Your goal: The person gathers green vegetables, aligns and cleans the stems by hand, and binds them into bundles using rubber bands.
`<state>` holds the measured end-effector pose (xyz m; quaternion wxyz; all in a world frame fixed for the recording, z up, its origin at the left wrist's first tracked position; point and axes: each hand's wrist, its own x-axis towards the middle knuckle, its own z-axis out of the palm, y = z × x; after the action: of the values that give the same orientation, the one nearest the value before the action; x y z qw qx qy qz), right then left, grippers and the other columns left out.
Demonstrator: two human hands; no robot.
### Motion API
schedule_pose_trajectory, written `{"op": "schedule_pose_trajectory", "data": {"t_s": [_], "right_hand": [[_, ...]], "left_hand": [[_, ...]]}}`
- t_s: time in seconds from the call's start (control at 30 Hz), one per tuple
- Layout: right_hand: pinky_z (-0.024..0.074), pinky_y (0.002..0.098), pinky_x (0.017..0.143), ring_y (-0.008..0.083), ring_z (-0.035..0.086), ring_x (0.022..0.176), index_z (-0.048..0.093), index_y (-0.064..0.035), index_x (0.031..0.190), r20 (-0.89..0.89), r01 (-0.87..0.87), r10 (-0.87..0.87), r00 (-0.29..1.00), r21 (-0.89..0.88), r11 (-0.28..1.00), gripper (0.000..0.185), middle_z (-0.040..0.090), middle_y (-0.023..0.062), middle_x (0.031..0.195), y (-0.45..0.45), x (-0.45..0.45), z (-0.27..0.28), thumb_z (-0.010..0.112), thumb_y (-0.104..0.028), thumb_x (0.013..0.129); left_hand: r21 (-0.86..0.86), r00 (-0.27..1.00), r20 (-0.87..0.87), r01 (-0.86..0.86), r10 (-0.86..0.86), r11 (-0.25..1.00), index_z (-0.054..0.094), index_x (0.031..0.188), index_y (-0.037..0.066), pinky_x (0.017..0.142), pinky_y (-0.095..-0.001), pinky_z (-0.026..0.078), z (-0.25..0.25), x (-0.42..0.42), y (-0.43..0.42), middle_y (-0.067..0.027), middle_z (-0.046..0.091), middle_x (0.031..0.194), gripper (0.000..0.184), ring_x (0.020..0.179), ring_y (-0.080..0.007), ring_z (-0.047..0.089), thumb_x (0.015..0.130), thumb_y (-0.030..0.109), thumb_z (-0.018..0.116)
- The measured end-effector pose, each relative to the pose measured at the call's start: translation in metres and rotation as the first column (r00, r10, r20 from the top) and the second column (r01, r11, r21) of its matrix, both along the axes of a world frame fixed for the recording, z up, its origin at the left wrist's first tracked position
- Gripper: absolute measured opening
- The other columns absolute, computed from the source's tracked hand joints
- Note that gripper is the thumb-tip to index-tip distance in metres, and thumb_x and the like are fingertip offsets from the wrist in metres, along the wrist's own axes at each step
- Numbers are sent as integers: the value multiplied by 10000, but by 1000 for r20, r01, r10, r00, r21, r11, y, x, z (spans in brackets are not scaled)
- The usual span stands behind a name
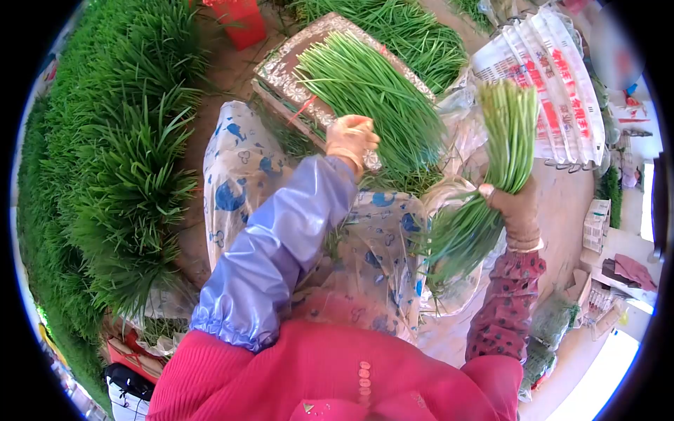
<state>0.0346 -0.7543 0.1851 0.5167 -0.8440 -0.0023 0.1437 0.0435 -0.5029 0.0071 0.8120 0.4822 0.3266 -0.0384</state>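
My right hand [516, 210], in a tan glove, grips a bunch of garlic chives [509, 133] around its middle. The pale stem ends point up and the darker leaves hang down to the left. My left hand [352, 142], also gloved, is closed with its fingers curled, just beside a loose pile of garlic chives [372, 91]. Whether anything small is inside those fingers is hidden. That pile lies across a board with a floral pattern [281, 67]. A red tie [302, 109] lies at the board's near left edge.
Rows of bundled greens [119, 154] stand along the left. More loose greens [393, 35] lie behind the board. Plastic sheeting with blue prints [235, 175] covers what is before me. White printed bags [547, 84] hang at right, and a red container [240, 24] stands at the back.
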Motion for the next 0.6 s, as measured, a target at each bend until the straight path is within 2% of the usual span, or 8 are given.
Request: {"op": "schedule_pose_trajectory", "data": {"t_s": [0.2,0.23,0.3,0.33,0.43,0.47,0.5,0.6], "right_hand": [[487,250,602,97,567,709,532,-26,1200,-135,-6,6,991,-3,1000,561,626,22,925,9,-2,-46,759,2,688],[487,250,602,97,567,709,532,-26,1200,-142,-5,4,990,-5,1000,561,626,22,925,12,1,-47,759,2,688],[488,252,598,102,575,715,520,-21,1217,-179,-10,15,984,25,1000,587,628,28,942,19,5,-49,768,-15,685],[489,253,597,104,576,712,509,-16,1231,-158,-21,22,987,11,1000,607,630,31,942,22,8,-50,771,-22,683],[490,254,596,106,574,703,505,-14,1237,-164,-63,65,984,21,998,618,630,38,945,24,16,-53,762,-11,675],[490,254,596,106,574,703,505,-14,1237,-169,-63,65,983,18,998,618,630,38,945,24,18,-53,762,-11,675],[490,258,593,109,576,698,500,-13,1243,-200,-62,61,978,3,998,623,629,42,946,24,21,-54,751,-5,673],[490,267,588,117,580,686,490,-6,1256,-206,-80,72,976,-33,996,630,627,53,946,27,29,-52,729,4,672]], "left_hand": [[366,995,-101,41,-5,930,567,907,14,444,-273,471,-76,55,21,-80,624,651,131,482,-141,579,862,85,667],[364,994,-108,45,-6,930,567,907,14,444,-273,471,-88,61,23,-80,624,651,131,482,-141,579,862,85,667],[702,984,-170,162,-57,694,529,848,14,438,-294,476,-112,69,26,-77,604,635,228,466,-160,568,810,106,735],[715,972,-236,188,-21,674,572,812,24,657,-362,543,-123,74,28,-126,670,711,332,598,-250,668,746,255,801],[575,905,-419,328,-75,750,584,886,21,711,-380,541,-72,73,38,-131,684,747,365,725,-271,691,736,267,808],[555,877,-464,398,-125,730,586,973,5,777,-406,534,-75,77,41,-165,691,819,430,872,-309,682,745,305,795],[552,875,-467,399,-125,732,586,973,5,777,-406,534,-81,80,44,-165,691,819,430,872,-309,682,745,305,795],[657,864,-438,497,-249,567,598,1063,-10,870,-437,508,-93,84,47,-236,665,1008,469,995,-367,642,805,362,722]]}}
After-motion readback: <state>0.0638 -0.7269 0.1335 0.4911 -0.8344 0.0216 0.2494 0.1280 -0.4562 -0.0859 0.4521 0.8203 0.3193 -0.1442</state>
